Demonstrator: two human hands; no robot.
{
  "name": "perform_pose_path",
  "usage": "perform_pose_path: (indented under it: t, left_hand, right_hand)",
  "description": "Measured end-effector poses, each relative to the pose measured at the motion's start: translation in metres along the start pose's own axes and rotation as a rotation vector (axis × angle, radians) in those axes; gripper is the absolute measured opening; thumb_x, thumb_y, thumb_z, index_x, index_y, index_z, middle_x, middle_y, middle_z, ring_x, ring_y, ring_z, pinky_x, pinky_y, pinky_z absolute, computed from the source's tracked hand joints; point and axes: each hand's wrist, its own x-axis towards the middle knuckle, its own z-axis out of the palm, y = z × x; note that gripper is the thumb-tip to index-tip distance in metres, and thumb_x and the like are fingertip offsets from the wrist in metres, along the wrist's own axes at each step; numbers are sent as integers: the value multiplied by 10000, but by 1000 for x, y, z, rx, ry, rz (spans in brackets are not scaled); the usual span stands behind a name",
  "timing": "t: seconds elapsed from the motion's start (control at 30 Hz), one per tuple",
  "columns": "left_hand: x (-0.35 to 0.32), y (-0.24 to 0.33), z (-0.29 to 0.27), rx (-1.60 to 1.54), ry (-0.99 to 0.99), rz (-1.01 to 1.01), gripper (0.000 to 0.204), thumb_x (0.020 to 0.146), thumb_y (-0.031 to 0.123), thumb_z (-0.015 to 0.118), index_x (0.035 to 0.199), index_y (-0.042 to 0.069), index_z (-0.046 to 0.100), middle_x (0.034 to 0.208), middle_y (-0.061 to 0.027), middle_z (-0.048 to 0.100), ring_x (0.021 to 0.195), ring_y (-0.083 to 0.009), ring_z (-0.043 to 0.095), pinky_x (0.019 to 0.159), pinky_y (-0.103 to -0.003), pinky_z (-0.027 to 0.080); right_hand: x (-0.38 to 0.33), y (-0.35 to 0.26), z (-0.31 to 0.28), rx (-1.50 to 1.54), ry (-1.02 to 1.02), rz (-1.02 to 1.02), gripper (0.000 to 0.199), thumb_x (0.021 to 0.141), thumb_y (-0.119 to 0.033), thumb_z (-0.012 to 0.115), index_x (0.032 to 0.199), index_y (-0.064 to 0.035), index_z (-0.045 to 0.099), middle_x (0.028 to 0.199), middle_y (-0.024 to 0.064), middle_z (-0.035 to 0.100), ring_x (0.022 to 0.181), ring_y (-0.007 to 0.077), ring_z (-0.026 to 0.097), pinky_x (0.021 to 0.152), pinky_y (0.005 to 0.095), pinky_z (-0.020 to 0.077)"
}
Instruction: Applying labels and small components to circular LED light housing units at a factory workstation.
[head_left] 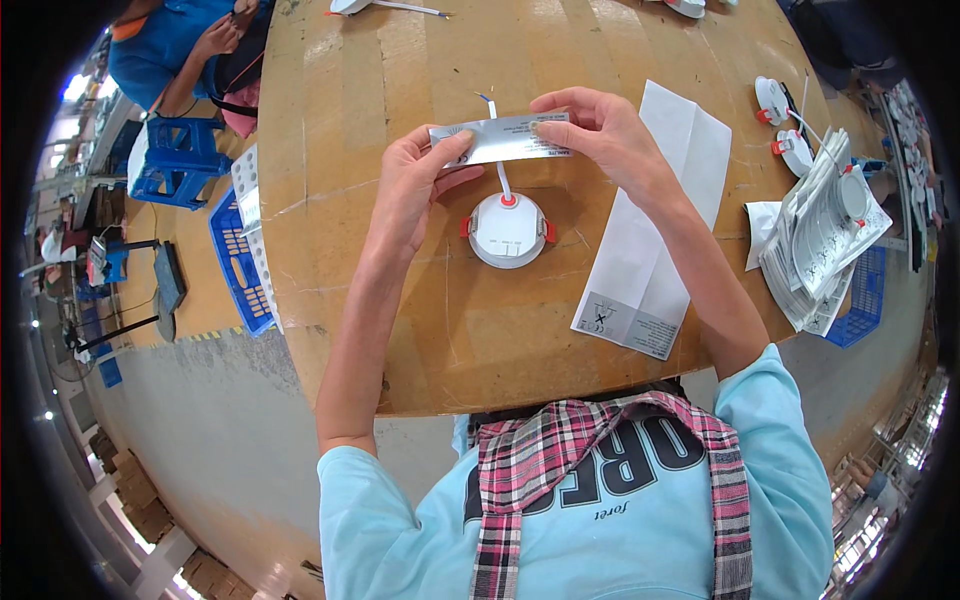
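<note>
Between both hands I hold a silvery printed label strip, roughly level above the table. My left hand pinches its left end, thumb on top. My right hand grips the other end, its thumb also on the printed face. Just below the strip, a round white downlight lies on the table with red-tipped spring clips at its sides. Its white cable runs up behind the strip, and bare wire ends show beyond. Right of the lamp lies a long white paper sleeve with a grey printed patch, partly behind my right forearm.
A stack of flat white printed packaging sits at the table's right edge, near more downlights. Blue plastic crates stand beside the table. At far left, a person in blue works near a blue stool.
</note>
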Motion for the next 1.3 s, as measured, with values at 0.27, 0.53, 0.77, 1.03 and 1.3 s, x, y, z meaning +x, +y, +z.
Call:
perform_pose_path:
  t: [0.27,0.53,0.77,1.03,1.3]
  left_hand:
    - [-1,-1,2,-31,-42,1,277,887,155,638,1074,-39,575,976,-114,654,879,-158,659,809,-289,571]
    - [-2,-4,4,-52,-1,0,264,882,128,645,1076,-32,564,988,-111,654,883,-158,659,806,-281,569]
    - [-3,-2,8,-66,20,11,257,885,114,638,1080,-34,562,997,-118,656,885,-160,661,815,-277,565]
    - [-4,-3,7,-98,12,-7,270,883,118,640,1087,-39,559,1005,-124,654,896,-162,659,821,-280,563]
    - [-4,-5,9,-159,6,0,268,883,105,641,1096,-35,557,1008,-124,650,902,-162,654,825,-277,560]
  right_hand:
    - [-3,-4,6,-49,72,8,393,860,-209,649,1171,12,558,807,76,664,776,115,601,713,239,447]
    - [-3,-1,9,60,105,15,411,870,-195,644,1183,41,522,735,33,607,758,100,587,702,225,441]
    - [-3,4,10,103,116,-5,409,868,-195,650,1180,35,518,711,7,571,739,83,565,691,216,434]
    - [-5,5,13,93,153,-37,431,859,-178,662,1193,40,502,725,8,560,728,86,556,671,217,444]
    - [-8,6,16,-2,200,-91,427,855,-151,663,1204,30,497,727,15,562,713,95,552,657,227,450]
